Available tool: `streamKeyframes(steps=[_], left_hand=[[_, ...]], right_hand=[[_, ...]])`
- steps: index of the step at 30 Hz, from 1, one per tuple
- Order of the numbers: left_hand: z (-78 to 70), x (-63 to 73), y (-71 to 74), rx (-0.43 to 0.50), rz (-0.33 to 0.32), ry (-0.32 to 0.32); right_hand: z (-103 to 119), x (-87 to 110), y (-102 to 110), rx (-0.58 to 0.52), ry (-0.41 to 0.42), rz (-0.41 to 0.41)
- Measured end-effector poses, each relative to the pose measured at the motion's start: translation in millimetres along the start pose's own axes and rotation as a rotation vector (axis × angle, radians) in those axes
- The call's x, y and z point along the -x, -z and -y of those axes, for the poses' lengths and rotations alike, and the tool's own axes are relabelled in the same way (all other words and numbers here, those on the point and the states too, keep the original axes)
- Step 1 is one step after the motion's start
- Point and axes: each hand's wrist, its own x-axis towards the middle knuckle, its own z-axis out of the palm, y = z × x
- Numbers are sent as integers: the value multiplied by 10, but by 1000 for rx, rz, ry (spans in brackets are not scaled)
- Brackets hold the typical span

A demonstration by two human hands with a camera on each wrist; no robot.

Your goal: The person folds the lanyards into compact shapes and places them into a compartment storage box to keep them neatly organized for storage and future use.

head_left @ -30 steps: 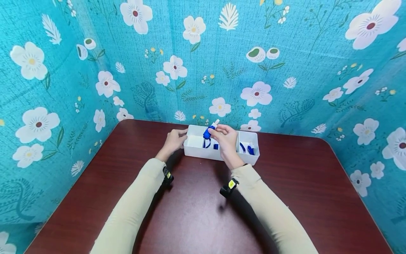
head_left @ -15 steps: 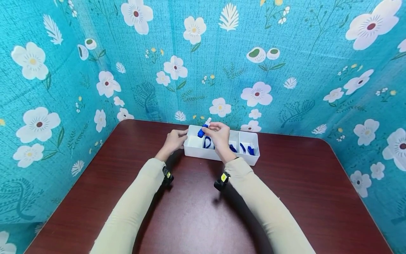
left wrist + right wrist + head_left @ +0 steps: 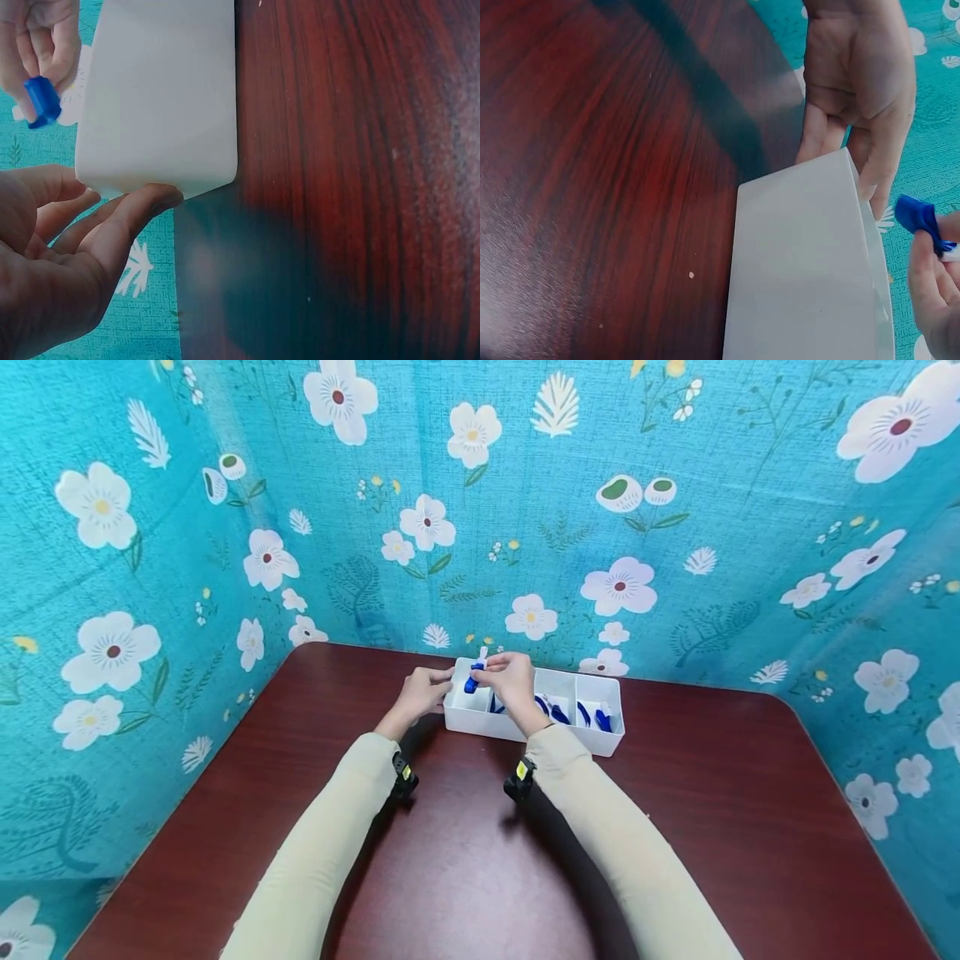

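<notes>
A long white divided box (image 3: 487,724) stands near the back of the table. My left hand (image 3: 416,697) steadies its left end; in the left wrist view, extended fingers (image 3: 124,225) rest against the outside of the end wall. With thumb and fingertips, my right hand (image 3: 513,681) pinches a folded blue strap with a white end (image 3: 474,679). It is over the leftmost compartment, white end up. The right wrist view shows the blue strap (image 3: 915,214) just beyond the box rim. More blue strap pieces (image 3: 558,713) lie in the other compartments, partly hidden by my right hand.
The dark red wooden table (image 3: 465,852) extends in front of the box and to both sides. Behind it hangs a teal flowered cloth (image 3: 555,527), close to the box's back. A second blue piece (image 3: 602,720) with a white part lies in the rightmost compartment.
My right hand has moved left along the box with the blue strap and lowered it toward the leftmost compartment, turning it more upright. The left hand stays at the box end.
</notes>
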Motion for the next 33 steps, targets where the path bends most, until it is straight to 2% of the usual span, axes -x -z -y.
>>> streamKeyframes(steps=[3, 7, 11, 17, 25, 33], left_hand=[[-8, -5, -15, -13, -3, -1], [-11, -14, -31, -20, -11, -6], [-14, -18, -36, -22, -8, -11], [-9, -21, -43, -11, -4, -22], [25, -10, -24, -16, -22, -38], [32, -11, 0, -3, -18, -42]], right_hand=[[15, -24, -7, 106, 13, 41], [26, -47, -40, 218, 58, 56], [17, -65, -69, 275, 99, 61], [-25, -114, -96, 318, 113, 88], [-60, -163, -192, 488, 168, 153], [-81, -187, -341, 638, 227, 165]])
